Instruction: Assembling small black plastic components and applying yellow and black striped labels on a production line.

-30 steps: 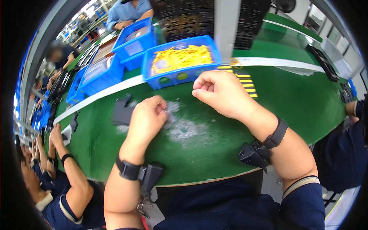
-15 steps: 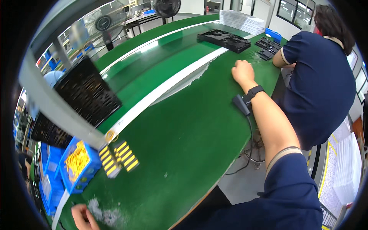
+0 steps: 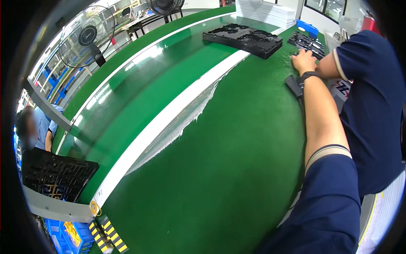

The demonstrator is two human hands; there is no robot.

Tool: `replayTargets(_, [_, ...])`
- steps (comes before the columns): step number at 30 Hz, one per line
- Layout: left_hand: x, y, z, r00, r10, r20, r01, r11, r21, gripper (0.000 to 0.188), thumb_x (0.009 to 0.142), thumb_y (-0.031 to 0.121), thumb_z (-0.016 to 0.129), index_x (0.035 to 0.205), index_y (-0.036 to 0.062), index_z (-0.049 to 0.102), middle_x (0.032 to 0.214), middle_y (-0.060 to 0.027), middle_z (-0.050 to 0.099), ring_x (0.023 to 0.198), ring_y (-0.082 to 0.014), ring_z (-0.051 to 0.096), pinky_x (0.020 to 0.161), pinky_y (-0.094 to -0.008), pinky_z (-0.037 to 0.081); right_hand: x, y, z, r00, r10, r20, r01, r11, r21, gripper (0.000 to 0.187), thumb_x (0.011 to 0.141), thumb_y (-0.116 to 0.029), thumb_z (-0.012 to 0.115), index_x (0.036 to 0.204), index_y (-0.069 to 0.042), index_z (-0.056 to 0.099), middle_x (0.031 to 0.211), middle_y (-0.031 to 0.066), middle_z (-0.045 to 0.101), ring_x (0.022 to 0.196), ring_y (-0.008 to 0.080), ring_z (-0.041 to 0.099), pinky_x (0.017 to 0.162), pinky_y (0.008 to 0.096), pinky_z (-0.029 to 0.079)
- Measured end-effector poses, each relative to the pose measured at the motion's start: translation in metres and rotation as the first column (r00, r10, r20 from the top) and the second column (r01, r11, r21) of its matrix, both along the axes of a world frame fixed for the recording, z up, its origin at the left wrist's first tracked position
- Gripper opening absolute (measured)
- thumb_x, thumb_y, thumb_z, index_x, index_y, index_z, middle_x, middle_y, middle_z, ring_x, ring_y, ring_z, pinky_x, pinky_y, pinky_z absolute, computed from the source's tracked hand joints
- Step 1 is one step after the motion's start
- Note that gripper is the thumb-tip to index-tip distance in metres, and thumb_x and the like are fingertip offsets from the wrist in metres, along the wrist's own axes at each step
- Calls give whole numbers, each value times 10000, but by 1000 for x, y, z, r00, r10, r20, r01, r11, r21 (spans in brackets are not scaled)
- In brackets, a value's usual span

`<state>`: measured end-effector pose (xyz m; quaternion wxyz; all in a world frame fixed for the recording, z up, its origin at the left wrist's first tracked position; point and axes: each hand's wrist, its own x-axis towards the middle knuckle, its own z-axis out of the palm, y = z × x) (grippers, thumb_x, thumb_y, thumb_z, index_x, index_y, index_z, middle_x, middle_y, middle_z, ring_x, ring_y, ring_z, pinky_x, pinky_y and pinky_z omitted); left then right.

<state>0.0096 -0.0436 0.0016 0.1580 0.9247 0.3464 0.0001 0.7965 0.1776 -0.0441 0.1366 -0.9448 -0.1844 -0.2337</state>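
Note:
My right hand (image 3: 303, 62) is stretched far out to the right side of the green table. Its fingers are apart and bent, with the tips at the near edge of a group of small black parts (image 3: 308, 43). I cannot make out anything held in it. A dark band (image 3: 311, 75) circles that wrist. Just left of the wrist, a black handheld device (image 3: 294, 86) lies on the table by its edge. My left hand is out of view.
A stack of black trays (image 3: 243, 39) lies left of the parts; white sheets (image 3: 266, 12) and a blue box (image 3: 307, 28) stand behind. Another person (image 3: 374, 114) sits close on my right. A black tray (image 3: 57, 173) and yellow-filled blue bins (image 3: 74, 235) are at the left.
My right hand has moved away to the right, up to the black parts, and its fingers have opened from a curl. My left hand has left the view. The view has shifted.

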Motion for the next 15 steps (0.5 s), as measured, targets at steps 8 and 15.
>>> replayTargets(8, [3,0,3,1000,-14,-14,14,1000,-1,474,813,406,535,1085,18,535,1256,-235,443,1182,-436,411,971,-620,290,38,-3,-3,992,127,-20,-128,986,-102,361,922,-221,337,1142,-128,608,1202,188,545,1113,411,508,950,443,418])
replayTargets(15, [12,8,9,997,-48,62,48,999,-2,647,728,435,653,1204,31,487,1312,-224,412,1220,-426,381,1008,-587,268,-118,-55,-1,717,679,158,-689,725,15,371,700,17,522,1048,-69,619,1052,177,591,990,377,553,862,439,456])
